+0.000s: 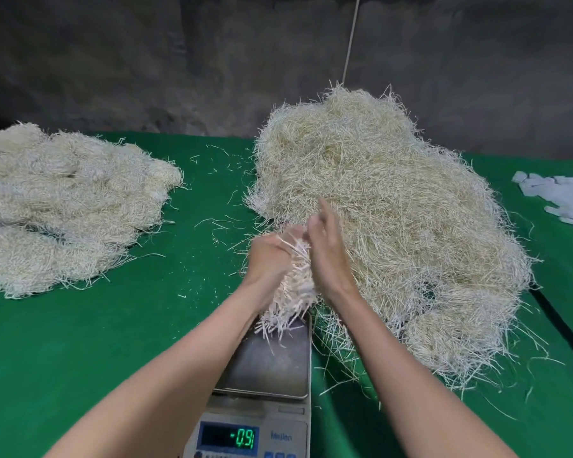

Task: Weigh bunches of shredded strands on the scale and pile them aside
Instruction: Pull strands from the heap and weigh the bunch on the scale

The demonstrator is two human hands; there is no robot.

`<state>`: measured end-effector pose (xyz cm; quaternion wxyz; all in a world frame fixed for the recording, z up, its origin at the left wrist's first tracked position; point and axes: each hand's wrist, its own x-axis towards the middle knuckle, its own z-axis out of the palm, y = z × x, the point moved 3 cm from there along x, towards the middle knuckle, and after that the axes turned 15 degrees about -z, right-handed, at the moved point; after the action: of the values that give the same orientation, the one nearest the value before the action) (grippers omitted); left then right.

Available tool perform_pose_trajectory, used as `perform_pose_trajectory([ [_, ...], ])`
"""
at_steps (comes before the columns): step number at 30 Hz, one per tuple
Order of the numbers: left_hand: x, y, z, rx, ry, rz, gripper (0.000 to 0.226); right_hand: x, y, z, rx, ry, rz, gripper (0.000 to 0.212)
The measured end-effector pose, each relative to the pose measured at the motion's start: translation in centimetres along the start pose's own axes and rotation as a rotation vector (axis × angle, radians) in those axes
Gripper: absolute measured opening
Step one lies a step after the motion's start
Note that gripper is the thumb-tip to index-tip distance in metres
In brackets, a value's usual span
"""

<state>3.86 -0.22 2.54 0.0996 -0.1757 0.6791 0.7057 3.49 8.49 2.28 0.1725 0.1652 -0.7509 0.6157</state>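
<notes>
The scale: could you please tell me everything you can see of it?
The scale is a grey digital unit, flat on the green cloth. Its square metal pan is dull and bare; strand ends of the bunch, held between the left hand and right hand, hang over its far edge, contact unclear. The left forearm crosses its left side. Its display shows -0.9 in green.

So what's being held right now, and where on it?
A bunch of strands: left hand grips its upper end, right hand presses flat against its side; loose ends hang over the scale.
</notes>
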Motion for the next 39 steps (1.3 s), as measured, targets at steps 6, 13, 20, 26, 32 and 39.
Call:
perform_pose_trajectory([
  [6,-0.1,-0.6,-1.0,-0.168,0.024,-0.091,0.073,0.6,1.3,-1.1,0.184,0.297,0.219,0.007],
  [13,2.0,-3.1,-1.2,-0.501,0.062,-0.385,0.040,-4.2,1.7,3.9,-0.298,0.154,-0.070,0.023],
  [20,3.4,-3.3,-1.4,-0.130,0.166,-0.193,0.031,-3.1,4.2,3.2,-0.320,0.191,0.120,0.019],
  [26,5.3,-2.6,-0.7,-0.049,0.078,-0.121,0.039,-0.1,4.9,0.2,-0.079,0.198,0.200,0.025],
  [32,6.9,0.6,-0.1,0.147,0.040,0.060,0.042,1.5,3.6,1.6,0.081,-0.009,0.167,0.053],
  [39,6.3,-1.1,-2.2,-0.153,-0.170,-0.122,0.035,3.4,5.0,1.0,0.058,0.351,0.344,0.059],
])
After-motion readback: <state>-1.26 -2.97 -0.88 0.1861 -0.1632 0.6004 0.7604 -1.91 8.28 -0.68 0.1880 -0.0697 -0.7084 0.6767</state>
